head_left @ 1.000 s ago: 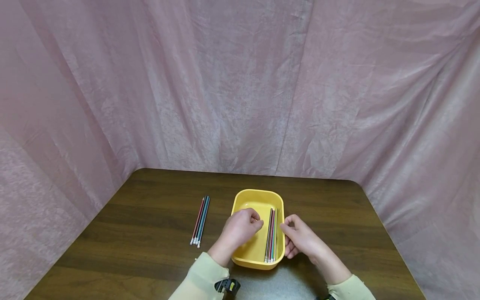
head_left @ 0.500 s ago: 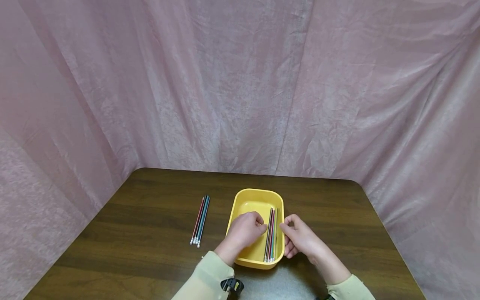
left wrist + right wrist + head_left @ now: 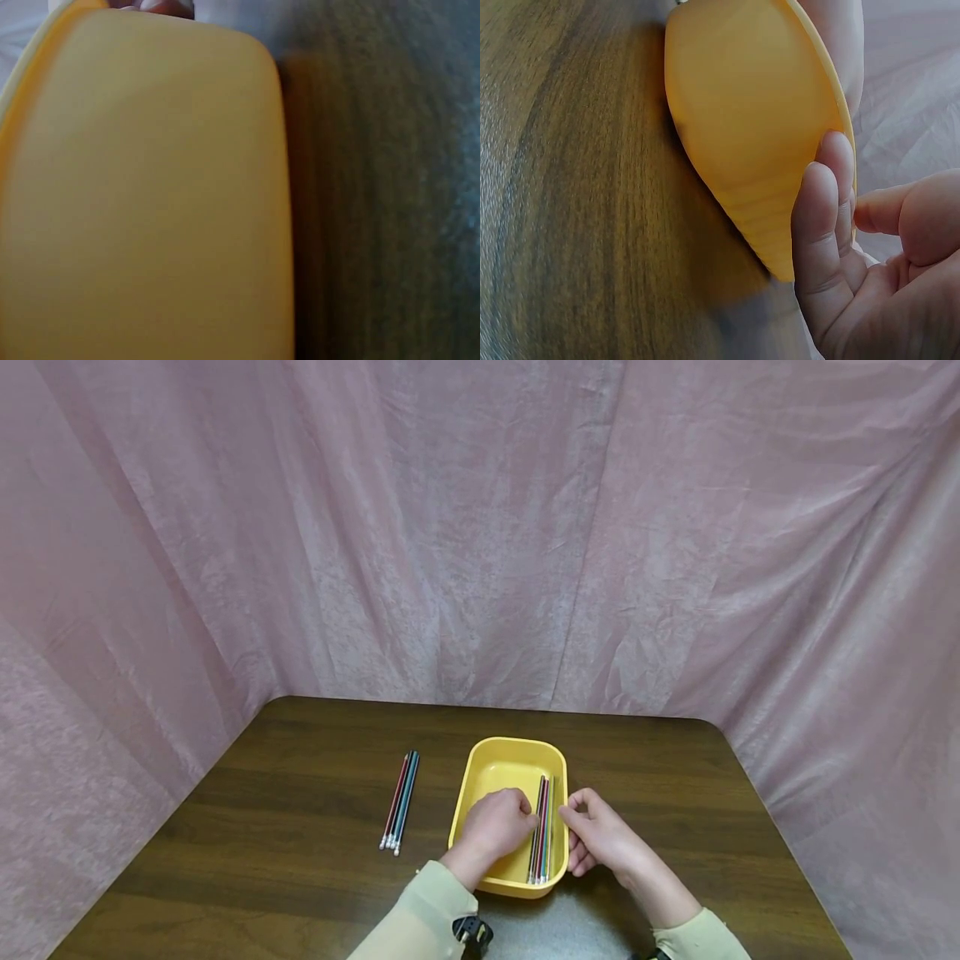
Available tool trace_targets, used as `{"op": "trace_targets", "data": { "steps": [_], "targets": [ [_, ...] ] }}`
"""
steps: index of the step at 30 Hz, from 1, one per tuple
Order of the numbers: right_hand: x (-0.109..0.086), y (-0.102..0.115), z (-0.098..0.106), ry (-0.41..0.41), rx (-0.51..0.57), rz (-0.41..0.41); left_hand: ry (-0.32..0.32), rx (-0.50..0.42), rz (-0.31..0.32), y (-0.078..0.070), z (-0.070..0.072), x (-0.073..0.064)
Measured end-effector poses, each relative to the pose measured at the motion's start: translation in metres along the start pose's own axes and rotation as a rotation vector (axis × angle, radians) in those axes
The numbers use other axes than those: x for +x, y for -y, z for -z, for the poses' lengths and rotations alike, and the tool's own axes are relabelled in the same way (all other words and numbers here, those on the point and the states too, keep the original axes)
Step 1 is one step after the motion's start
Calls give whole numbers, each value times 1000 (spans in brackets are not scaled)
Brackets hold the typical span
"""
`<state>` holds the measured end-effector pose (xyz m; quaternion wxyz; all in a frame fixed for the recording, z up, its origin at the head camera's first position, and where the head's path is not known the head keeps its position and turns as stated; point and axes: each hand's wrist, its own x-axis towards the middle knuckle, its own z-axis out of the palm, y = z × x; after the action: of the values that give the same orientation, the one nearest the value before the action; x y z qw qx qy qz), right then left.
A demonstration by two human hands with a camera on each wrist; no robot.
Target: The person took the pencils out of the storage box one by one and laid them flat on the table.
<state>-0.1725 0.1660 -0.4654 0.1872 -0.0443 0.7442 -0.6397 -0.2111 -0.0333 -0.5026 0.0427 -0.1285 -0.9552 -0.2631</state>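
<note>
A yellow plastic tray [image 3: 517,746] sits on the table, its long side running away from me. Several pencils [image 3: 542,835] in mixed colours lie lengthwise inside, along its right wall. My left hand [image 3: 498,820] is in the tray with fingers bent, thumb side against the leftmost pencil. Its fingertips are hidden, so whether they pinch a pencil is unclear. The left wrist view shows mostly the tray's outer wall [image 3: 150,187]. My right hand [image 3: 602,835] grips the tray's right rim, thumb on the inner side and fingers [image 3: 815,217] against the outer wall.
Several more pencils [image 3: 400,802], dark red, black and teal with white erasers, lie side by side left of the tray. The table [image 3: 300,827] is brown wood grain. A pink curtain [image 3: 480,543] hangs behind and around it.
My left hand has moved right and slightly towards me inside the tray, up to the pencils. The leftmost pencil's near end has shifted slightly left. The right hand stays on the rim.
</note>
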Motion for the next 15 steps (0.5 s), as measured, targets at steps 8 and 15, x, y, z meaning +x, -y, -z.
{"op": "trace_targets", "data": {
  "steps": [8, 15],
  "targets": [
    [1, 0, 1, 1, 5, 0, 82, -4, 96, -26, 24, -11],
    [1, 0, 1, 7, -1, 0, 102, 32, 120, -29, 24, -11]
  ]
}}
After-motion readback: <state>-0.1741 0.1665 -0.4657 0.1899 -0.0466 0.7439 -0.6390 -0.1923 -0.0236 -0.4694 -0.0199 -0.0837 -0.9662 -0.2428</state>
